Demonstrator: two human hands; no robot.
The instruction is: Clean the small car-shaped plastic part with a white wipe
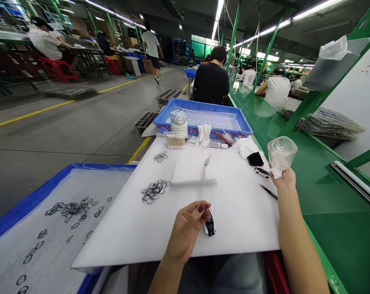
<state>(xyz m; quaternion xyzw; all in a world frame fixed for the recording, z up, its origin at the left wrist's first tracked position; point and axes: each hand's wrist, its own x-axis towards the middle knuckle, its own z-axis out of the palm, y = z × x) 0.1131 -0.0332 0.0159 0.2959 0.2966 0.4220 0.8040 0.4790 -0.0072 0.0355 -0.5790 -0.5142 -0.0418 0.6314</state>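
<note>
My left hand (191, 224) is closed over the white board (142, 241), thumb and fingertips pinched together; whatever they hold is too small to make out. Just beside its fingertips a small white and black toy car (209, 224) rests on the board. My right hand (285, 179), at the board's right edge, grips a clear plastic bottle (282, 152), its round base facing me, with a bit of white tissue at its lower end. A second toy car (262, 172), black tweezers (268, 191) and a black square object (255, 159) lie left of that hand.
Black rings (155, 191) lie in piles on the board's left. A white foam block (193, 173), cotton swabs (176, 141), a jar (178, 122) and a blue tray (203, 104) stand farther back. A blue-edged tray (59, 183) holds more rings. A person (211, 79) sits ahead.
</note>
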